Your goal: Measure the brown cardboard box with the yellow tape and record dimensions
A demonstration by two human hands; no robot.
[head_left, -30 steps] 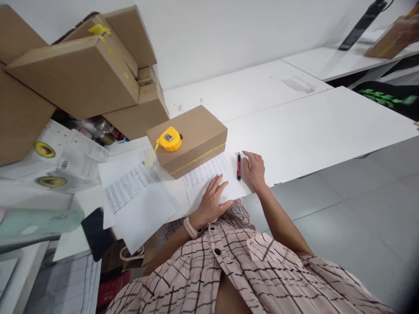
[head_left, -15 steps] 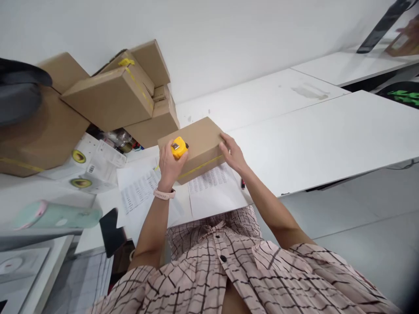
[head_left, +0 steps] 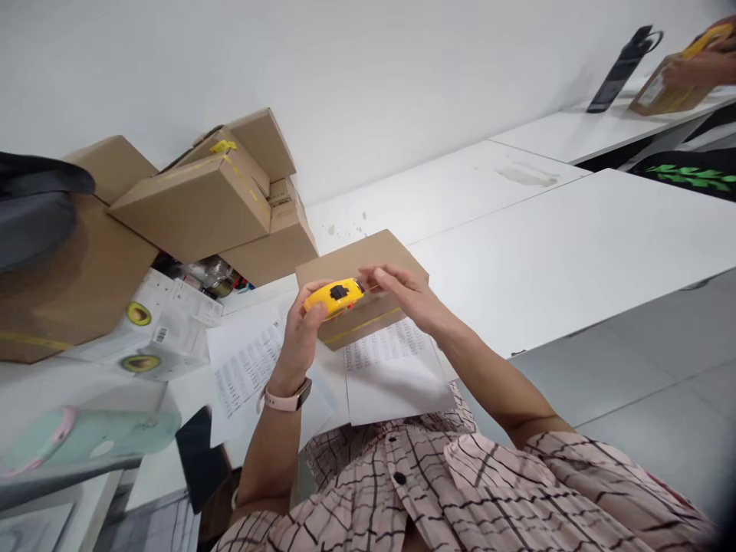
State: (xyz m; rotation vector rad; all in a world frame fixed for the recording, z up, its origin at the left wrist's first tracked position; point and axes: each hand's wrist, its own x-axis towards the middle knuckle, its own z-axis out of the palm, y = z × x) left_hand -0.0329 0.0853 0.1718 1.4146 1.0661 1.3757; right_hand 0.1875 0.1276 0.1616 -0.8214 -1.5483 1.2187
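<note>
My left hand point(head_left: 301, 337) is wrapped round a yellow tape measure point(head_left: 334, 297) with a black button on its upper side. The tape measure is held over a closed cardboard box point(head_left: 396, 249), which has a yellow strip along its near side. My right hand point(head_left: 405, 293) reaches in from the right, its fingers stretched toward the tape measure's black end. Those fingertips are slightly blurred, and I cannot tell whether they touch it. Printed sheets point(head_left: 396, 376) lie in front of the box, with another printed sheet point(head_left: 247, 368) to the left.
Stacked cardboard boxes point(head_left: 195, 203) and white avocado-printed packages point(head_left: 166, 322) stand to the left. Nearer me are a mint-green bottle point(head_left: 109, 437) and a dark flat object point(head_left: 201, 456). Along the white table point(head_left: 546, 238), far right, another person's hand point(head_left: 698, 69) is at a box beside a dark bottle point(head_left: 624, 69).
My left hand has turned the tape measure and shifted it right over the box. My right hand has left the box's right edge and moved left to the tape measure. The view has shifted.
</note>
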